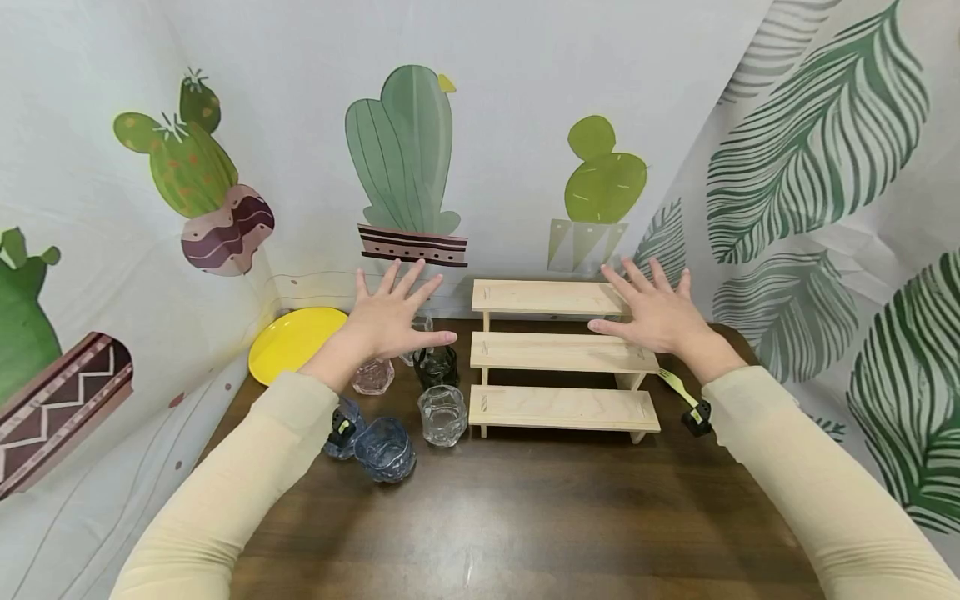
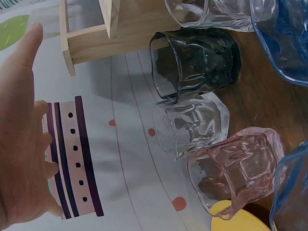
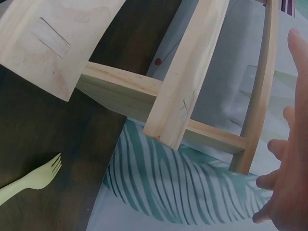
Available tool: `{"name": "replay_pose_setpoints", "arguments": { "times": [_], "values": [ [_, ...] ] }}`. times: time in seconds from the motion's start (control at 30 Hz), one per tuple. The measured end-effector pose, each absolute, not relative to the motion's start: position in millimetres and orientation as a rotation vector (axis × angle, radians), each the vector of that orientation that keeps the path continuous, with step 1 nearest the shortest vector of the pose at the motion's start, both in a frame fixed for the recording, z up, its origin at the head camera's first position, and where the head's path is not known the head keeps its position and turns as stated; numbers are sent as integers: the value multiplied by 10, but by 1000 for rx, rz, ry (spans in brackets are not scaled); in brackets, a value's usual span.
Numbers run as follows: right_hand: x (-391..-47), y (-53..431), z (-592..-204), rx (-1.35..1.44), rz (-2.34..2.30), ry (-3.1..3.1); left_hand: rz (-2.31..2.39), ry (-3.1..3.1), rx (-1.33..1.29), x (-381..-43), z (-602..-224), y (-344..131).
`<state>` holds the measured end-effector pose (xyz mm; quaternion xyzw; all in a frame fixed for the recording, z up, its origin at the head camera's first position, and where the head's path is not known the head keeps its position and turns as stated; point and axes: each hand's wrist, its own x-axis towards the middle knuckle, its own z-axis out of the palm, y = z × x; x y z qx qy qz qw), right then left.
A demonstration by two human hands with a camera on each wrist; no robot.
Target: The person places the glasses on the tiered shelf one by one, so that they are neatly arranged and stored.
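Note:
Both hands are raised with fingers spread and hold nothing. My left hand point(image 1: 390, 317) hovers over a group of glass cups on the left of the table. Among these are a dark grey-green glass point(image 2: 197, 62), a pink glass point(image 2: 240, 168), a clear glass point(image 1: 443, 416) and a blue glass point(image 1: 385, 451). Another clear glass point(image 2: 197, 122) stands behind, and a second blue glass point(image 1: 347, 437) is partly covered by the left wrist. In the head view, my right hand point(image 1: 654, 310) overlaps the right end of a three-step wooden shelf point(image 1: 564, 353).
A yellow plate point(image 1: 288, 343) leans at the back left, partly behind the left forearm. Right of the shelf lies a pale green fork point(image 3: 41, 175), its handle hidden by the right wrist in the head view. Printed cloth point(image 1: 510, 167) hangs behind the brown table point(image 1: 480, 517).

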<state>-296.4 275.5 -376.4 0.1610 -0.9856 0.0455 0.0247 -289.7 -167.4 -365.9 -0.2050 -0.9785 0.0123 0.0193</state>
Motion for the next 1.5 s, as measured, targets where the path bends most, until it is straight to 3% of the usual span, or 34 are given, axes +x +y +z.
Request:
{"name": "replay_pose_setpoints", "arguments": {
  "times": [0.37, 0.7, 1.0, 1.2, 1.5],
  "values": [
    [-2902, 2795, -3735, 470, 196, -3038, -7, -3043, -651, -2839, -3659, -1723],
    [-2511, 2997, -3835, 361, 568, -2994, -298, -2905, -605, -2369, -3748, -2112],
    [-2050, 3152, -4375, 94, 1003, -2926, -624, -2819, -508, -1778, -4322, -2803],
    [-1944, 3123, -4785, 26, 1501, -2949, -1058, -2824, -418, -1467, -4760, -3124],
    [-1972, 3148, -5037, -103, 2010, -2823, -1327, -2810, -383, -1424, -5036, -3190]
  ]
}}
